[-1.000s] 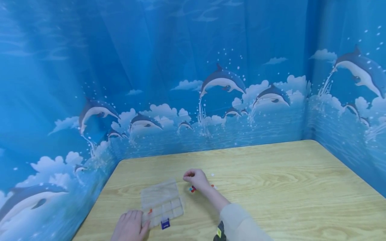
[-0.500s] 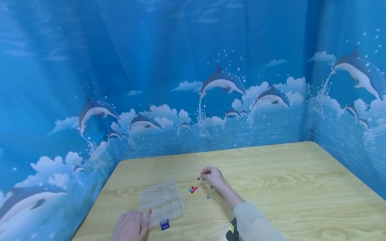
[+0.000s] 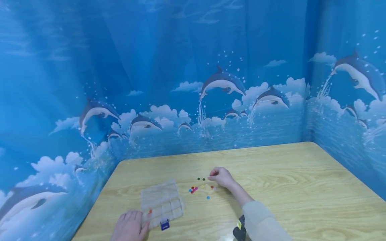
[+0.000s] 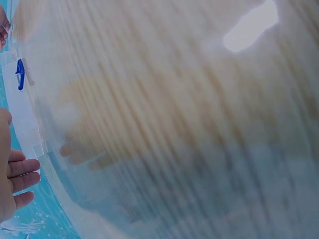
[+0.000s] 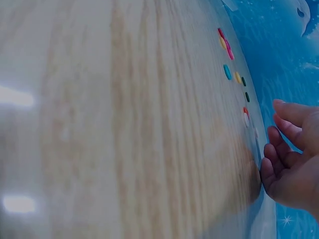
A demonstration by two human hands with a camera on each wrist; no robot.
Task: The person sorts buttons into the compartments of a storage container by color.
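My left hand point(image 3: 129, 226) rests at the near left corner of a clear plastic compartment box point(image 3: 159, 195), thumb against its edge. The box's lid lies folded back, and a dark blue clasp point(image 3: 165, 224) sits on the front. A small orange piece point(image 3: 149, 211) shows in one compartment. Over the table, my right hand point(image 3: 223, 177) hovers with loosely bent fingers beside scattered small round discs. In the right wrist view its fingers point(image 5: 281, 144) are apart, with a pale disc point(image 5: 256, 132) close to their tips and nothing visible between them.
A cluster of red and pink discs point(image 3: 193, 189) lies right of the box. Two green discs point(image 3: 201, 179), a blue disc point(image 3: 208, 197) and a red disc point(image 3: 212, 187) lie around it. The wood-grain table point(image 3: 286, 187) meets a blue dolphin-print curtain point(image 3: 181, 83) behind.
My right hand has moved right, away from the box, uncovering the green, blue and red discs. My left hand and the box stay in place.
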